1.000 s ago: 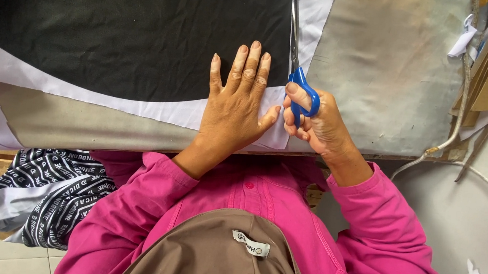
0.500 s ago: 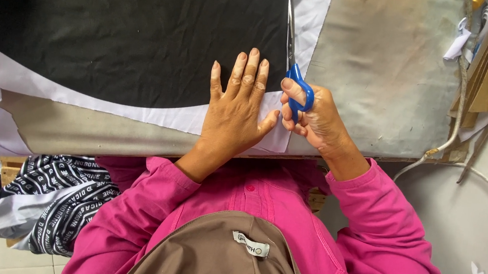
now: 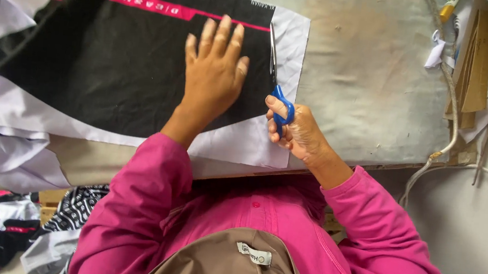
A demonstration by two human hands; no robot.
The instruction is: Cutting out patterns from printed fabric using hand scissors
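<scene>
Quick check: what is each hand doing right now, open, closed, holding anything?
Left hand: open, flat on the black fabric, holding nothing.
Right hand: closed on the blue-handled scissors.

Two hands (image 3: 214, 71), one pair of scissors (image 3: 278, 81), one printed fabric sheet (image 3: 114, 65).

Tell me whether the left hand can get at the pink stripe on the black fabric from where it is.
Probably yes: the left hand lies flat on the black fabric, fingertips just short of the pink stripe, nothing between.
</scene>
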